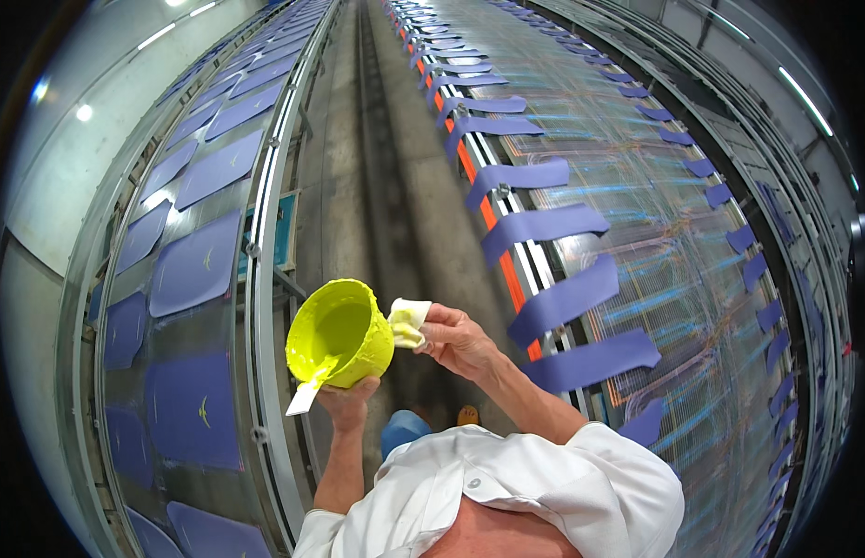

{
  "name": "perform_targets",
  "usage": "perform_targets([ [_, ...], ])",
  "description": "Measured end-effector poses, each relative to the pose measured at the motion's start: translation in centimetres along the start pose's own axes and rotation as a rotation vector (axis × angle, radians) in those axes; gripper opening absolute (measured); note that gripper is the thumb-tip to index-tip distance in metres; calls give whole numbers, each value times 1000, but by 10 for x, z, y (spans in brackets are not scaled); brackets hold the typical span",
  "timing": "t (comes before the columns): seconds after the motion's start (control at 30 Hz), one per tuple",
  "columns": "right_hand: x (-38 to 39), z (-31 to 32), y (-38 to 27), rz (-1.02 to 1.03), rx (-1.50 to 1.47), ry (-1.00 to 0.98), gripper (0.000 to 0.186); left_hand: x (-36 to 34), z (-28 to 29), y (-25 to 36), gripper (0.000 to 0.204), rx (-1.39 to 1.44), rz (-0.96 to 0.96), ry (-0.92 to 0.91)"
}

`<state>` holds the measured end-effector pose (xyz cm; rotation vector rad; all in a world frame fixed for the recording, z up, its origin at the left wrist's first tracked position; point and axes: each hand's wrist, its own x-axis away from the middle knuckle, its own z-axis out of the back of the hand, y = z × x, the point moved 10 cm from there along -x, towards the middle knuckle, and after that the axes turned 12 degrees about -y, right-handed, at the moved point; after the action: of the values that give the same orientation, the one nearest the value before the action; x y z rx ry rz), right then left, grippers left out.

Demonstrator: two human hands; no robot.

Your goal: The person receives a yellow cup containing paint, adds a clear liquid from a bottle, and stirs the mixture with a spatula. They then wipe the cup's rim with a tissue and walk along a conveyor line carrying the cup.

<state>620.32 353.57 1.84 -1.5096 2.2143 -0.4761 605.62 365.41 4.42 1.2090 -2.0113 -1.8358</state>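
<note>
A tub (pixel 375 346) coated in bright yellow-green ink is tilted with its mouth toward me, and ink shows inside. My left hand (pixel 351 394) grips it from below; most of those fingers are hidden by the tub. A white flat strip (pixel 303 400), like a spatula handle, sticks out over the rim, smeared with the same ink. In my right hand (pixel 459 342), a white cloth (pixel 409 318) with yellow-green stains is pinched between fingers and thumb. The cloth is against or very close to the tub's right side.
To the left, a long table (pixel 249 316) carries rows of flat purple pieces (pixel 198 265), some with a small yellow mark. On the right, another long table (pixel 628 307) has purple strips (pixel 567 298) draped over its orange-and-metal edge. A concrete aisle (pixel 339 177) runs between them.
</note>
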Motion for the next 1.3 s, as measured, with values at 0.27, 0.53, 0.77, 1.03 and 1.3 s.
perform_targets([
  [0.27, -138, 82, -24, 39, -109, 187, 30, -135, -10, -94, 80, 11, 129, -166],
  [0.53, -295, 100, -90, 166, -68, 123, 26, -310, 14, -162, 71, -109, 177, -309],
  [0.77, -410, 138, -115, 107, -107, 177, 22, -421, 21, -192, 69, 66, 118, -190],
  [1.03, -541, 202, -164, 12, -192, 18, 16, -546, 2, -265, 74, -11, 237, -212],
  [1.3, -657, 259, -245, -61, -173, -8, 11, -685, -14, -311, 67, -373, 107, -228],
])
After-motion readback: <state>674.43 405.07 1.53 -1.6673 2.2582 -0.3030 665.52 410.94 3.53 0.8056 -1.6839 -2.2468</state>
